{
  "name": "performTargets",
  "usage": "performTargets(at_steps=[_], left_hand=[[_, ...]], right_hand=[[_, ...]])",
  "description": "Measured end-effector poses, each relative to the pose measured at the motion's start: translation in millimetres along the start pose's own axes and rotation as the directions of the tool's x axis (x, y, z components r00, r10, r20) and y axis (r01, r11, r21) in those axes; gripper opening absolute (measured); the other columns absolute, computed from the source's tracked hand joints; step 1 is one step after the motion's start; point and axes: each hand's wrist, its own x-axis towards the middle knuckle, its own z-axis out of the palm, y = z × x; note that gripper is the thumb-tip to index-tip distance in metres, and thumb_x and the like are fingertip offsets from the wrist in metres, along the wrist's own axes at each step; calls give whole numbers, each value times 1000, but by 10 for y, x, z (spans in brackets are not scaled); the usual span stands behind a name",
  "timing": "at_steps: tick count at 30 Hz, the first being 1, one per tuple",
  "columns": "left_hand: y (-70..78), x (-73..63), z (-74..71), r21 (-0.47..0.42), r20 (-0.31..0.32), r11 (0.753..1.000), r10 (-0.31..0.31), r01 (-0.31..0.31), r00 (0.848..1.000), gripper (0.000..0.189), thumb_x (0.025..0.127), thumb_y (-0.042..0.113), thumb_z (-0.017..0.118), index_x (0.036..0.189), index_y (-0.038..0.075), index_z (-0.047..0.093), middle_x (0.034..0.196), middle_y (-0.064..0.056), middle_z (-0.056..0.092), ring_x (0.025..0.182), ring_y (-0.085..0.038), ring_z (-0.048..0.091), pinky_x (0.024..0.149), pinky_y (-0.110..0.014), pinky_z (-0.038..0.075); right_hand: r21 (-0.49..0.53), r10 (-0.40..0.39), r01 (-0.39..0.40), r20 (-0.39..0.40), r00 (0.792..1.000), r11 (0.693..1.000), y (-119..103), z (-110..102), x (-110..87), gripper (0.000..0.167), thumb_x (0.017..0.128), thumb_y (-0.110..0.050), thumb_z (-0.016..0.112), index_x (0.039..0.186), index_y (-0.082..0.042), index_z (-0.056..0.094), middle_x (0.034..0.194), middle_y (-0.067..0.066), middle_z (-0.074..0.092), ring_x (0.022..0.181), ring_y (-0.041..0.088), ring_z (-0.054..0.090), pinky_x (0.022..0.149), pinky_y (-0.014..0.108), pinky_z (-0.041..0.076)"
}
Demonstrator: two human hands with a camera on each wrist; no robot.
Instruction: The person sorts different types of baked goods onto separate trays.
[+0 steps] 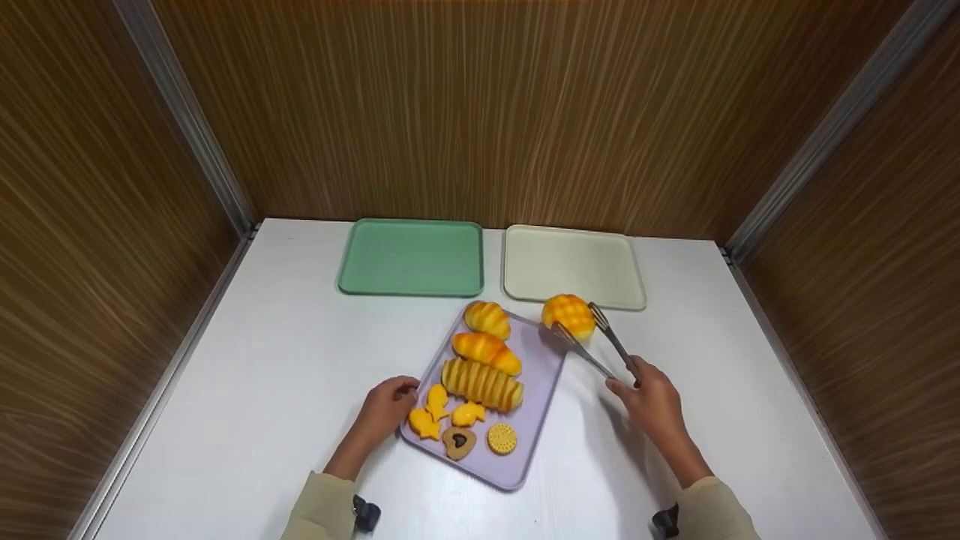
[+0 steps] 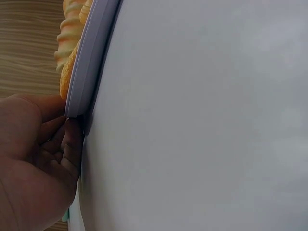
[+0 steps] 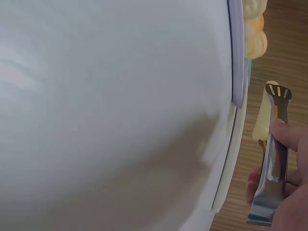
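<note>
In the head view my right hand (image 1: pixel 654 405) grips metal tongs (image 1: pixel 616 345), whose slotted tips clasp a round bun (image 1: pixel 568 315) with a criss-cross top. The bun is held up off the lilac tray (image 1: pixel 534 450), near its far right corner; the right wrist view shows it between the tong tips. My left hand (image 1: pixel 386 411) holds the left rim of that tray, with fingers at its edge in the left wrist view. On the tray lie a small striped roll (image 1: pixel 487 319), a smooth bread roll (image 1: pixel 486 353), a ridged loaf (image 1: pixel 482 384) and several fish-shaped crackers (image 1: pixel 469 414).
Also on the lilac tray are a heart-shaped cookie (image 1: pixel 458 442) and a round biscuit (image 1: pixel 502 439). A green tray (image 1: pixel 412 257) and a cream tray (image 1: pixel 574 262) lie side by side at the back of the white table (image 1: pixel 247 390). Wood-grained panels (image 1: pixel 525 112) stand around the table.
</note>
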Motion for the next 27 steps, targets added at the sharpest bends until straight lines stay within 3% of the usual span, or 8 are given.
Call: performTargets(at_steps=[4, 8, 12, 16, 22, 27], left_hand=[[-4, -8, 7, 9, -8, 1000, -1, 1, 1000, 25, 101, 13, 58, 122, 7, 68, 112, -9, 66, 98, -22, 57, 92, -40, 49], [6, -13, 14, 21, -17, 1000, -8, 8, 1000, 25, 100, 13, 58, 122, 7, 68, 113, -8, 66, 98, -21, 57, 93, -41, 50], [19, -16, 19, 28, -18, 999, -17, 17, 1000, 25, 101, 14, 58, 123, 7, 68, 113, -8, 66, 98, -21, 57, 93, -41, 50], [16, -14, 23, 23, -11, 1000, -15, 15, 1000, 25, 101, 15, 58, 123, 8, 68, 113, -8, 66, 98, -20, 57, 92, -40, 51], [-14, -1, 18, 18, -16, 999, 30, -29, 999, 25, 100, 13, 59, 122, 7, 68, 113, -9, 67, 96, -20, 58, 88, -39, 50], [-18, 0, 2, 10, -16, 1000, 22, -22, 1000, 25, 100, 14, 59, 123, 7, 68, 114, -9, 67, 97, -21, 58, 90, -40, 50]], right_hand=[[39, 65, -64, -9, 998, 997, 78, -54, 107, 50, 90, -23, 77, 130, 2, 60, 100, 17, 63, 85, 27, 52, 70, 38, 42], [59, 102, -100, -33, 994, 993, 170, -125, 239, 48, 91, -25, 75, 128, 3, 60, 96, 18, 61, 80, 27, 50, 64, 37, 40], [52, 130, -127, -62, 990, 991, 266, -185, 393, 51, 93, -25, 73, 130, 5, 57, 116, 27, 65, 97, 36, 59, 79, 47, 48], [40, 155, -152, -84, 984, 988, 362, -234, 530, 55, 93, -25, 72, 133, 9, 55, 129, 31, 60, 117, 45, 58, 97, 57, 45], [12, 188, -187, -105, 977, 982, 466, -276, 696, 58, 95, -26, 69, 135, 13, 51, 129, 34, 59, 120, 48, 56, 98, 59, 44], [22, 220, -219, -102, 970, 975, 489, -225, 808, 56, 95, -25, 68, 133, 13, 52, 125, 34, 61, 115, 46, 59, 96, 57, 46]])
